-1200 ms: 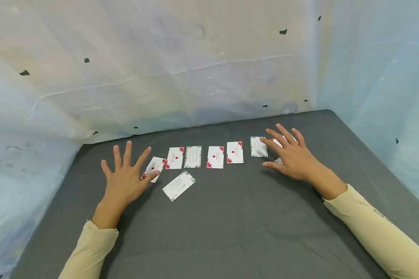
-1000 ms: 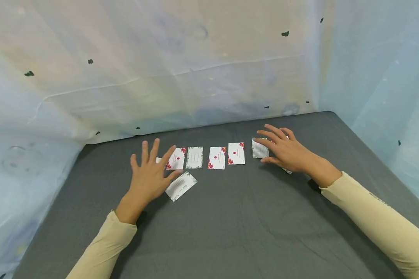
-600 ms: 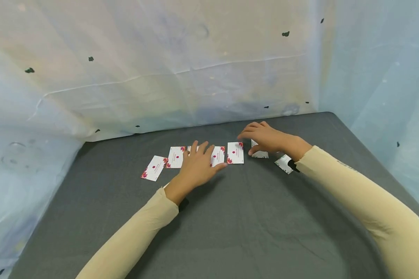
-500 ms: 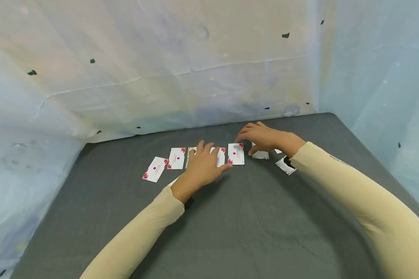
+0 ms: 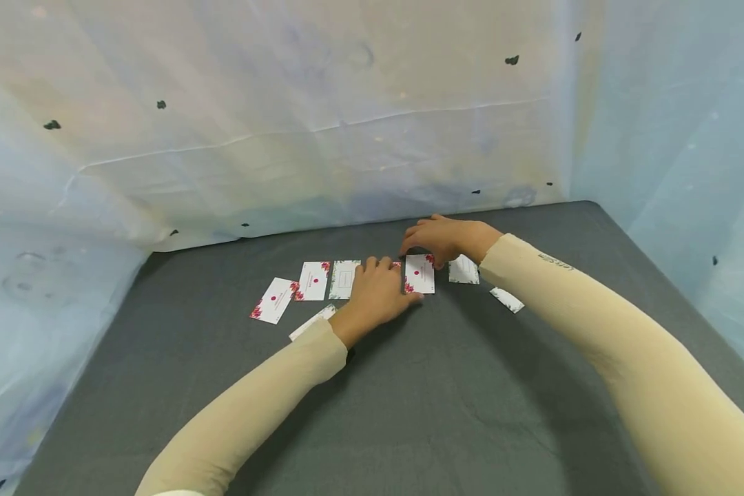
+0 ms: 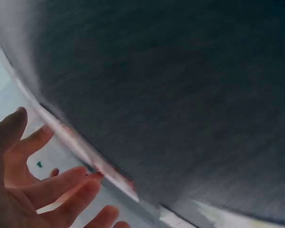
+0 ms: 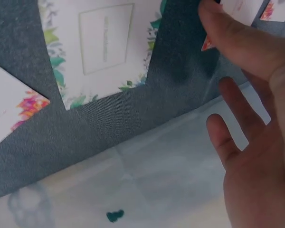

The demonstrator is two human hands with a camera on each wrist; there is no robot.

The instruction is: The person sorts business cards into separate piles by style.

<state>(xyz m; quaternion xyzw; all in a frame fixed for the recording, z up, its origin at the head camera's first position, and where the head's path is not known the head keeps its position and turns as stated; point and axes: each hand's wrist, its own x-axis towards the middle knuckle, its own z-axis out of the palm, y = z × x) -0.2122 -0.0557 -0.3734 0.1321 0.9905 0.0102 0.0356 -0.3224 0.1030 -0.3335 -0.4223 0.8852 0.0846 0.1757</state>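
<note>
Row of cards near the far edge of the dark grey tabletop (image 5: 409, 399).

Your left hand (image 5: 381, 293): fingers straight, lying flat on a red-flowered card, thumb tip touching the next red-flowered card (image 5: 419, 274).

Your right hand (image 5: 437, 239): fingers bent, tips at that card's far edge; grip cannot be told.

Green-leaf card (image 5: 463, 270) just right; another card (image 5: 275, 300) at the row's left end.
</note>
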